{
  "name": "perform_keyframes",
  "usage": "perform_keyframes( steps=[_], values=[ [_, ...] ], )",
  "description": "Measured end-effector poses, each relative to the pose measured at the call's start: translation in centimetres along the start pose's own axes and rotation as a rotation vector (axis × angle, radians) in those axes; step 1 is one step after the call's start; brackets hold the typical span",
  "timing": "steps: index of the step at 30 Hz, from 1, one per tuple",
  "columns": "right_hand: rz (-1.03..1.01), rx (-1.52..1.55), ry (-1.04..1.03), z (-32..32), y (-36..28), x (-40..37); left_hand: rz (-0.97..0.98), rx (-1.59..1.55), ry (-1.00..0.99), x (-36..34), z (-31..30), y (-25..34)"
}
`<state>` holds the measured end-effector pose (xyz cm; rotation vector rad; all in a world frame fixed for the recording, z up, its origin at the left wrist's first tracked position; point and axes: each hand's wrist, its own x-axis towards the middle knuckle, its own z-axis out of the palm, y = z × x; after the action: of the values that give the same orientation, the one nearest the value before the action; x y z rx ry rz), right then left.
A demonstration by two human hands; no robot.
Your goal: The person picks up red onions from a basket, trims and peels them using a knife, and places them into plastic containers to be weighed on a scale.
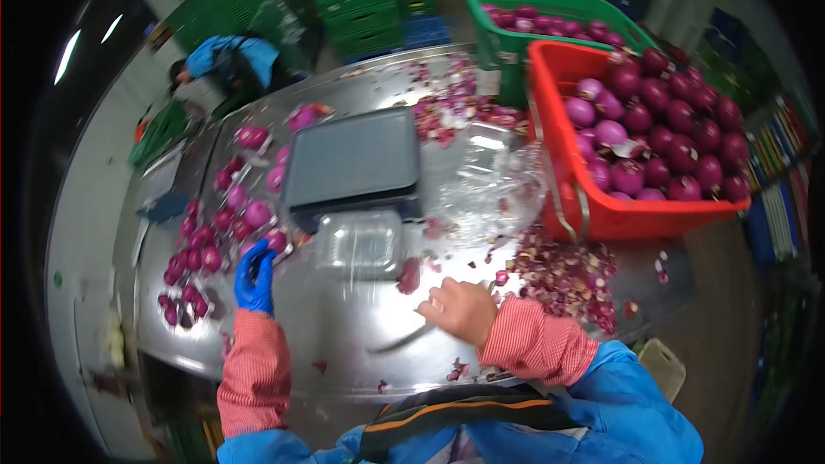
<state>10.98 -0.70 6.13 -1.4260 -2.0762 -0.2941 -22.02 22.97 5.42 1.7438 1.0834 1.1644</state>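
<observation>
My left hand, in a blue glove, is at the left part of the metal table. Its fingers are curved with a gap between thumb and fingers, and the fingertips are beside a peeled red onion. Other red onions lie loosely and in small groups beyond and left of it. My bare right hand is closed around a knife; the blade points left, low over the table, and the handle is mostly hidden in the fist. A clear plastic tray stands between the hands.
A dark grey box stands behind the tray. Right of it are plastic film and onion skins. A red crate and green crate hold many red onions. Another person bends at the back left.
</observation>
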Motion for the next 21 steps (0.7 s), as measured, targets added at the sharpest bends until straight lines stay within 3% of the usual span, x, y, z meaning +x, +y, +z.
perform_keyframes(
  steps=[4, 7, 9, 11, 13, 15, 21],
  values=[
    [0.028, 0.158, -0.219, 1.6, -1.0, -8.1, 0.148, -0.064, -0.247, 2.6, 7.8, 7.8],
    [0.187, 0.293, -0.348, 0.0, -2.2, -9.9, 0.355, -0.011, -0.549, 3.9, 16.4, 16.5],
    [0.268, 0.289, -0.322, -0.9, -1.9, -11.0, 0.534, 0.169, -0.764, 5.6, 22.0, 20.3],
    [0.365, 0.249, -0.282, -2.5, -1.0, -11.9, 0.496, 0.003, -0.897, 6.1, 29.0, 23.1],
    [0.426, 0.22, -0.257, -3.3, 0.8, -14.0, 0.547, -0.218, -0.97, 6.6, 36.9, 24.4],
    [0.495, 0.185, -0.201, -3.9, 2.0, -16.3, 0.611, -0.122, -1.016, 7.5, 43.6, 26.8],
    [0.707, 0.193, -0.152, -6.9, 4.7, -21.7, 0.712, -0.007, -0.849, 10.1, 61.8, 30.8]
  ],
)
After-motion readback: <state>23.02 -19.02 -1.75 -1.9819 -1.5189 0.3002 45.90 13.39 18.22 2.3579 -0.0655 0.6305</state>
